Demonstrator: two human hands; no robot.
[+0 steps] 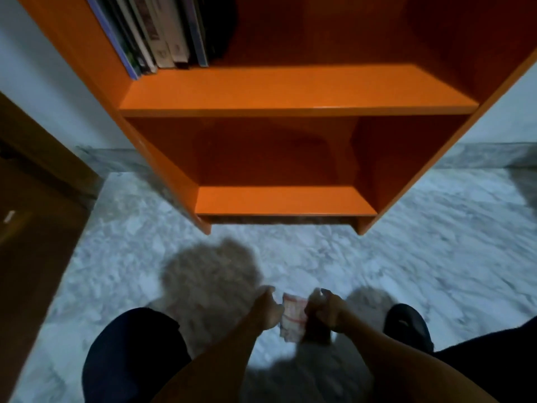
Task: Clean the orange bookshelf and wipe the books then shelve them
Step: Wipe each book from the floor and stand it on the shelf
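Note:
The orange bookshelf (290, 91) stands against the wall ahead of me. Several books (154, 33) stand upright at the left end of its upper shelf; the two lower shelves hold nothing. Low in the view, above the marble floor, my left hand (266, 308) and my right hand (327, 311) both grip a small white cloth with red stripes (293, 317) stretched between them. The frame is blurred, so finger detail is unclear.
A brown wooden door (32, 228) is at the left. White wall and a grey skirting (488, 155) flank the shelf. My knees (130, 359) and a dark shoe (406, 324) show at the bottom over the marble floor (406, 271).

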